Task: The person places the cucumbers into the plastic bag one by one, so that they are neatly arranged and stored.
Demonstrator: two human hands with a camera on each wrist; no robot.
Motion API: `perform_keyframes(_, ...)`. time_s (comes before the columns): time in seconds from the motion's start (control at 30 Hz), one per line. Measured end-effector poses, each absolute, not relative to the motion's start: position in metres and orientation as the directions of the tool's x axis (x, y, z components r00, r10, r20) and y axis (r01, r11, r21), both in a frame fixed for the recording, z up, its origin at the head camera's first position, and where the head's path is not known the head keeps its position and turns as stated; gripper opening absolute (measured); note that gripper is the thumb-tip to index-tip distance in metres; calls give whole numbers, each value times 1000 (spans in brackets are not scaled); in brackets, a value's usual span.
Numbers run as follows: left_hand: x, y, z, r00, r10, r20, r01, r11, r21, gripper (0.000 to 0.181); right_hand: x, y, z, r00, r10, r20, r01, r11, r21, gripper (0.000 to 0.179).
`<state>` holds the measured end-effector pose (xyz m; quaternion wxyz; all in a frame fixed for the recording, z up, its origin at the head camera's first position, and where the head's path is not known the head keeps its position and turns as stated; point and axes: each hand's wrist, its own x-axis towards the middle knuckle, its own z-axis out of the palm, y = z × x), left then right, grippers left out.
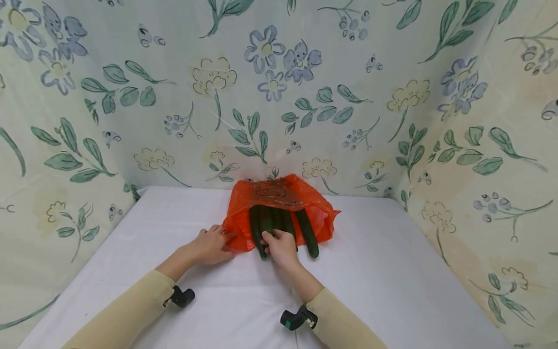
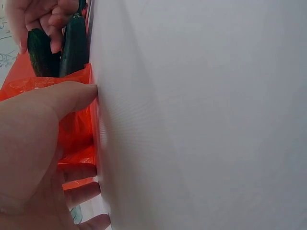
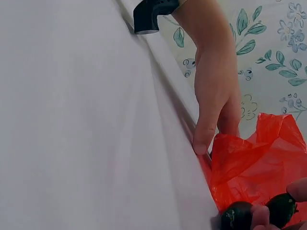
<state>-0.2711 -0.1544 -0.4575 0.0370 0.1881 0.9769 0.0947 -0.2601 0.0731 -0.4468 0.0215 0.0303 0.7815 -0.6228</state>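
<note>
A red plastic bag (image 1: pixel 241 194) lies on the table with its mouth toward me and several dark green cucumbers inside. My right hand (image 1: pixel 282 247) pinches the near end of one cucumber (image 1: pixel 266 218) between thumb and fingers. Beside it, another cucumber (image 2: pixel 74 45) lies along the cloth in the left wrist view. Farther right, a separate cucumber (image 1: pixel 307 232) sticks out past the bag's rim. My left hand (image 1: pixel 211 246) rests at the bag's left edge, thumb and fingers spread, fingertips down at the cloth. The cucumbers' far ends are hidden inside the bag.
White cloth covers the table (image 1: pixel 370 271). A floral curtain (image 1: pixel 270 131) hangs behind the table and along both sides, with the bag close to the back one. Black wrist cameras (image 1: pixel 182 296) are strapped at both sleeves.
</note>
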Motion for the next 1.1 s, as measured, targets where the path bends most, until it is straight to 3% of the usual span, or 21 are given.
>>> perform_keyframes(0.1, -271, -155, -457, -926, 377, -36, 362, 909, 204, 60, -260, 76, -446, -1000, 1, -27, 26, 350, -937, 39)
perform_keyframes(0.23, -271, -154, -458, -925, 379, -39, 364, 909, 204, 61, -261, 81, -449, -999, -17, 38, -41, 503, -864, 56)
perform_keyframes(0.4, -272, -154, -459, -922, 385, -42, 369, 907, 201, 60, -264, 86, -449, -995, -62, 81, -102, 599, -795, 64)
perform_keyframes(0.87, -270, -157, -457, -924, 380, -41, 365, 909, 203, 60, -267, 87, -454, -991, -122, 59, -124, 630, -767, 63)
perform_keyframes(1.1, -271, -158, -455, -917, 396, -43, 381, 903, 200, 58, -267, 85, -455, -983, -123, 137, -183, 726, -663, 58)
